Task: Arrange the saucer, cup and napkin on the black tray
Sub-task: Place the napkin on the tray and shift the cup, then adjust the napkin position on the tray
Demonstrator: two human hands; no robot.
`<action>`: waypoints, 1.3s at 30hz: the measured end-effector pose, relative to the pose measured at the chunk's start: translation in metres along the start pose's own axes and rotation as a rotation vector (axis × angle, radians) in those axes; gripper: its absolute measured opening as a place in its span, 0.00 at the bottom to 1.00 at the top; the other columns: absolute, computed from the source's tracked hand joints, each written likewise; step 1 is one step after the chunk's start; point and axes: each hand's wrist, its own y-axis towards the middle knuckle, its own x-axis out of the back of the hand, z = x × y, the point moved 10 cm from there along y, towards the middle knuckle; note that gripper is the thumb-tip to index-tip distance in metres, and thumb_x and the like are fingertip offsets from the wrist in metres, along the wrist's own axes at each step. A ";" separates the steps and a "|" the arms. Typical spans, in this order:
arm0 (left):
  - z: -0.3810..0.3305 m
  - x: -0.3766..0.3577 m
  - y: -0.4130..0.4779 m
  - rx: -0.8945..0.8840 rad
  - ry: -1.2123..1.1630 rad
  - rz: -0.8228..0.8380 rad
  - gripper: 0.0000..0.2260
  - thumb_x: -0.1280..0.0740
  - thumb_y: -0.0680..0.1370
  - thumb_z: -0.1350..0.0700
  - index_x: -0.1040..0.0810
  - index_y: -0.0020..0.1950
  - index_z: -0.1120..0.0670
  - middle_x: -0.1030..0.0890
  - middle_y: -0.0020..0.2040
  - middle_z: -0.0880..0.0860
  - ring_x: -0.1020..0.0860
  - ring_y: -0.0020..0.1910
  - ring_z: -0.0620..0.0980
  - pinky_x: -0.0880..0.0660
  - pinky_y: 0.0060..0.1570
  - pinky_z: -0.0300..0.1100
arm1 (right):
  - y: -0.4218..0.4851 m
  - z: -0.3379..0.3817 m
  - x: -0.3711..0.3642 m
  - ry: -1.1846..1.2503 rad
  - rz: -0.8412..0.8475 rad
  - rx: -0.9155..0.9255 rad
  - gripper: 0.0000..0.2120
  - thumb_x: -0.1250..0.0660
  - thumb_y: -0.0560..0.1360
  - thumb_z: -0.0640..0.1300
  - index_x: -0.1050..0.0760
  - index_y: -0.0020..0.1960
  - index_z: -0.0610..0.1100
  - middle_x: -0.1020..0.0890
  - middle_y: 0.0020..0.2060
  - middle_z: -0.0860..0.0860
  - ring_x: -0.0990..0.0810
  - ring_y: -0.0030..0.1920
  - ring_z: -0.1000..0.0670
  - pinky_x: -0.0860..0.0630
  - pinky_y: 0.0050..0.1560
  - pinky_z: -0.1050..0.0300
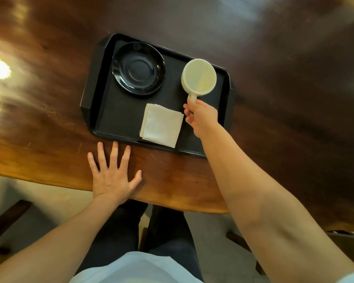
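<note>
A black tray lies on the wooden table. A glossy black saucer sits in its far left part. A folded white napkin lies near the tray's front edge. My right hand grips the handle of a cream cup over the tray's right side; whether the cup touches the tray I cannot tell. My left hand rests flat on the table in front of the tray, fingers spread, holding nothing.
The brown wooden table has a curved front edge close to my body. Bright light reflections show at the left. Below the edge are my dark trousers and a pale floor with dark wooden pieces at either side.
</note>
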 end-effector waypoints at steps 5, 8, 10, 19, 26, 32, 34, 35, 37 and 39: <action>0.003 -0.001 -0.002 0.007 -0.002 -0.009 0.38 0.47 0.74 0.29 0.42 0.79 0.49 0.42 0.81 0.59 0.52 0.81 0.66 0.57 0.76 0.68 | 0.008 0.003 0.022 0.033 -0.052 0.038 0.08 0.25 0.76 0.44 0.18 0.54 0.44 0.13 0.47 0.45 0.16 0.40 0.52 0.20 0.37 0.59; 0.003 0.001 -0.002 0.013 -0.012 -0.015 0.38 0.47 0.74 0.30 0.41 0.79 0.49 0.41 0.80 0.59 0.51 0.81 0.66 0.57 0.77 0.67 | 0.008 0.008 0.028 0.057 -0.059 0.049 0.07 0.26 0.77 0.43 0.18 0.54 0.43 0.13 0.47 0.44 0.15 0.40 0.51 0.20 0.37 0.59; 0.005 0.003 -0.002 0.014 -0.019 -0.032 0.38 0.46 0.74 0.30 0.40 0.79 0.49 0.41 0.80 0.59 0.51 0.80 0.66 0.57 0.77 0.67 | 0.009 0.012 0.031 0.077 -0.064 0.051 0.09 0.27 0.77 0.43 0.18 0.56 0.42 0.13 0.48 0.44 0.15 0.40 0.51 0.19 0.37 0.59; 0.004 0.005 -0.001 0.018 -0.046 -0.057 0.37 0.45 0.73 0.31 0.37 0.78 0.49 0.38 0.79 0.61 0.49 0.80 0.66 0.58 0.77 0.65 | 0.015 0.031 0.042 0.089 -0.108 0.049 0.09 0.27 0.77 0.45 0.19 0.55 0.44 0.14 0.48 0.46 0.14 0.45 0.49 0.16 0.43 0.56; 0.005 0.006 -0.001 0.018 -0.043 -0.049 0.37 0.46 0.73 0.31 0.37 0.78 0.50 0.37 0.78 0.61 0.48 0.80 0.66 0.57 0.77 0.66 | 0.010 0.031 0.051 0.053 -0.129 0.080 0.16 0.29 0.78 0.47 0.21 0.64 0.44 0.14 0.51 0.47 0.13 0.46 0.49 0.16 0.42 0.56; 0.004 0.008 -0.001 0.017 -0.064 -0.056 0.37 0.45 0.73 0.31 0.35 0.77 0.50 0.36 0.78 0.61 0.48 0.80 0.66 0.58 0.77 0.65 | 0.008 0.031 0.063 0.063 -0.215 0.070 0.17 0.27 0.77 0.46 0.20 0.64 0.44 0.14 0.48 0.48 0.13 0.43 0.51 0.15 0.41 0.57; 0.003 0.009 0.000 0.018 -0.073 -0.060 0.37 0.45 0.73 0.31 0.35 0.77 0.50 0.36 0.78 0.61 0.48 0.80 0.66 0.58 0.77 0.65 | 0.007 0.031 0.062 0.051 -0.221 0.085 0.17 0.27 0.77 0.47 0.20 0.64 0.44 0.14 0.47 0.49 0.13 0.42 0.51 0.16 0.39 0.57; 0.003 0.009 0.000 0.019 -0.077 -0.061 0.37 0.45 0.73 0.31 0.35 0.77 0.50 0.36 0.78 0.61 0.47 0.80 0.66 0.58 0.77 0.65 | 0.007 0.031 0.060 0.048 -0.215 0.086 0.17 0.27 0.77 0.47 0.21 0.64 0.44 0.14 0.48 0.49 0.13 0.42 0.51 0.16 0.39 0.57; 0.004 0.010 0.000 0.018 -0.081 -0.058 0.37 0.45 0.72 0.31 0.35 0.77 0.50 0.36 0.77 0.61 0.47 0.79 0.66 0.58 0.77 0.65 | 0.005 0.031 0.059 0.052 -0.204 0.076 0.20 0.27 0.77 0.47 0.23 0.67 0.45 0.14 0.51 0.48 0.13 0.42 0.50 0.16 0.39 0.56; 0.004 0.009 -0.001 0.016 -0.079 -0.052 0.37 0.45 0.72 0.31 0.35 0.77 0.50 0.36 0.77 0.61 0.47 0.80 0.66 0.57 0.77 0.65 | 0.003 0.029 0.062 0.069 -0.199 0.067 0.24 0.26 0.76 0.46 0.27 0.71 0.46 0.16 0.55 0.46 0.12 0.42 0.49 0.15 0.40 0.55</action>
